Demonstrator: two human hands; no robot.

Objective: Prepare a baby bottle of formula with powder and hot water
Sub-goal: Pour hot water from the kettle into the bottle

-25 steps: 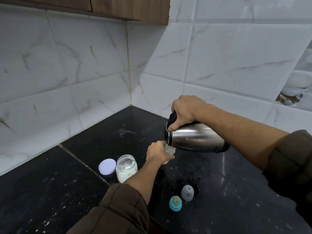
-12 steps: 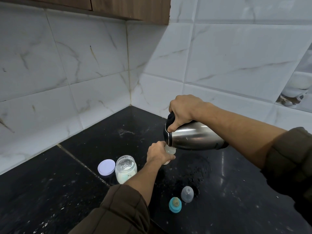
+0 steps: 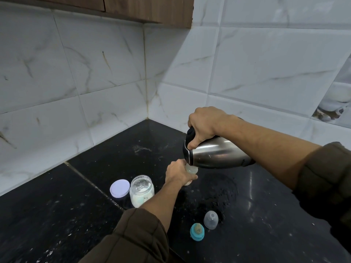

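My right hand (image 3: 206,123) grips the black handle of a steel flask (image 3: 216,154), which is tipped nearly level with its spout to the left. The spout sits right over the open mouth of a small clear baby bottle (image 3: 191,168). My left hand (image 3: 177,173) is wrapped round that bottle, hiding most of it. An open jar of white formula powder (image 3: 141,190) stands to the left, its pale lid (image 3: 120,187) lying flat beside it. The teal nipple ring (image 3: 197,231) and clear bottle cap (image 3: 210,219) lie nearer to me on the black counter (image 3: 57,215).
White marble-look tiled walls (image 3: 95,73) meet in a corner behind the counter. A wooden cabinet (image 3: 148,10) hangs above. White powder specks are scattered over the counter surface.
The flask and both hands have barely moved; the flask stays tipped over the bottle. The view has shifted slightly.
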